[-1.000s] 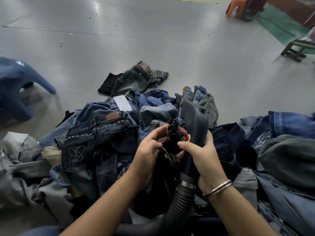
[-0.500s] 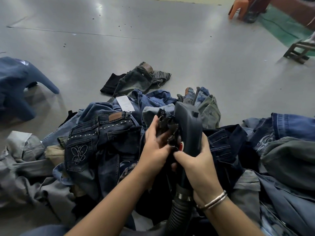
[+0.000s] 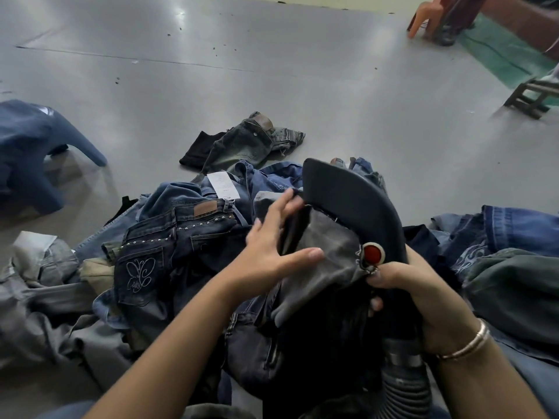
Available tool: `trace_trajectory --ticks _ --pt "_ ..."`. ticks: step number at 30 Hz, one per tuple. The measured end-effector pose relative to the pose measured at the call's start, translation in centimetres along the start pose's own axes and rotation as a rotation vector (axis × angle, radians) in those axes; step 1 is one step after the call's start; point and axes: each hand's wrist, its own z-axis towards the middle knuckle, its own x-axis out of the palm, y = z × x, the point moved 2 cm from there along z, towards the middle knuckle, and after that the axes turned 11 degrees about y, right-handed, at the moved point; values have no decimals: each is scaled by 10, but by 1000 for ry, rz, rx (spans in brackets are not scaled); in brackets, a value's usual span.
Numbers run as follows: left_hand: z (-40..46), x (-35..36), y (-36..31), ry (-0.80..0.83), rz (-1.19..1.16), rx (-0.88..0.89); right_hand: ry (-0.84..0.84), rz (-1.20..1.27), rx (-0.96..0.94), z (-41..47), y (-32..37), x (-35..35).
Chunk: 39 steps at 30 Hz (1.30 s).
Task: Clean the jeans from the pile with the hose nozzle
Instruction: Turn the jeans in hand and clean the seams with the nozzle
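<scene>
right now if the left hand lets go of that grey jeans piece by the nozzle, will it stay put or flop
Likely flop: the grey jeans piece already drapes in soft folds under the left hand, with no stiffness visible. It probably won't slide off entirely, since the right hand pinches its edge against the hose nozzle.

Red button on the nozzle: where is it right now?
In the head view, right of centre: the red button sits on the nozzle, just above the right hand and against the edge of the grey jeans.

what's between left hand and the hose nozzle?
Head view: grey denim cloth lies under the left hand, draped against the hose nozzle.
</scene>
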Motion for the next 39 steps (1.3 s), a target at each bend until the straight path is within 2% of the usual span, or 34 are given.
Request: trace_trajectory --ticks 2,4,6,8,10,11,15,20,24,26,30,34,36,39 --pt "2 14 2 125 -232 -10 -25 -20 -40 4 -2 -1" --pt "2 25 6 150 -228 -39 -87 -20 -79 9 -5 -5" --pt "3 32 10 58 -253 -28 -159 5 -97 15 -9 -11" --pt "4 33 15 -48 -475 -3 -236 24 -100 21 -12 -17" --pt "4 34 14 -48 -750 31 -278 24 -97 26 -14 -21" --pt "4 34 14 -59 -805 34 -290 16 -90 29 -15 -22" --pt "7 32 13 -149 -751 -16 -284 -20 -74 33 -22 -17" --pt "1 36 14 3 -731 -36 -282 27 -53 32 -29 -12" --pt "4 25 23 -182 -686 -57 -344 103 -69 33 -24 -19" --pt "4 24 25 -222 -705 -46 -340 111 -79 32 -21 -23" --pt "3 26 26 -180 -769 -69 -311 95 -66 30 -25 -22" --pt "1 29 20 -78 -751 -59 -286 200 -57 34 -28 -20" --pt "-2 30 19 -69 -754 -57 -265 169 -61 31 -23 -22" --pt "-1 18 19 -145 -737 -46 -221 -13 -104 19 -12 -21"
